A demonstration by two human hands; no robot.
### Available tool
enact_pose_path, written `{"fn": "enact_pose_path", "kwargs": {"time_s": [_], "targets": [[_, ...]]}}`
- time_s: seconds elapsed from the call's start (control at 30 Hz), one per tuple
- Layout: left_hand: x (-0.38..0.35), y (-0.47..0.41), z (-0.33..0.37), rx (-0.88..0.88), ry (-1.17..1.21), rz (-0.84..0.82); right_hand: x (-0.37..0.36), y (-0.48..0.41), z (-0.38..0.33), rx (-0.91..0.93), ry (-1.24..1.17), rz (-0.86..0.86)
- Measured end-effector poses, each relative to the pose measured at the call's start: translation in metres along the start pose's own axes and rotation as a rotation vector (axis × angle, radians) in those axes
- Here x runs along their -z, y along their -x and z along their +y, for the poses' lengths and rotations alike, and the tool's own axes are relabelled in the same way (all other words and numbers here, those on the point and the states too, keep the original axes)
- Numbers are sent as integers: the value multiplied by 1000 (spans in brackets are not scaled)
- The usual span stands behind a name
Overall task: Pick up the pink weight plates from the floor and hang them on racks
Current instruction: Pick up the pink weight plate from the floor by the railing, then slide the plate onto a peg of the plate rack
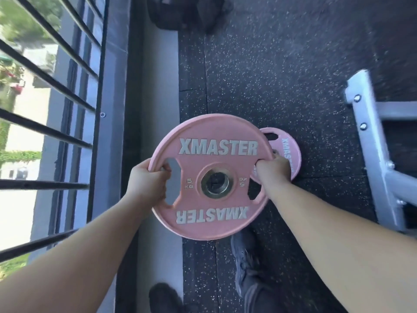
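Item: pink plate (214,177), marked 5 kg, held flat between our hands above the floor (282,75). Left hand (150,179) and right hand (272,171) each clenched through a grip slot on opposite sides. Second plate (287,147) lies on the floor just beyond the right hand, partly hidden. Grey frame (374,159) well right of it. Risks, as we judge: a slipping grip drops the plate onto the shoes (244,256) beneath; tilting shifts the load to one hand.

Matt pink rubbery plate (216,159) with metal hub (216,182); speckled rubber floor (282,75).
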State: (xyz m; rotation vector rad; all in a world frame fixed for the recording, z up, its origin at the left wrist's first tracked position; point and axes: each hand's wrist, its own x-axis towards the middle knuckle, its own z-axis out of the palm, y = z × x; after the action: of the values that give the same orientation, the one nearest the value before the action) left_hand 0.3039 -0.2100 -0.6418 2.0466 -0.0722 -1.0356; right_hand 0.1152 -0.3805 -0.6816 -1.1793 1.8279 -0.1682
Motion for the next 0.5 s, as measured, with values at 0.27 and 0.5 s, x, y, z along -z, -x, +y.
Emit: {"fn": "enact_pose_path", "kwargs": {"time_s": [0.27, 0.5], "targets": [[-68, 11, 67, -96, -182, 45, 108, 25, 3, -29, -267, 79], [-151, 75, 104, -235, -382, -185, 221, 59, 58, -54, -307, 240]]}}
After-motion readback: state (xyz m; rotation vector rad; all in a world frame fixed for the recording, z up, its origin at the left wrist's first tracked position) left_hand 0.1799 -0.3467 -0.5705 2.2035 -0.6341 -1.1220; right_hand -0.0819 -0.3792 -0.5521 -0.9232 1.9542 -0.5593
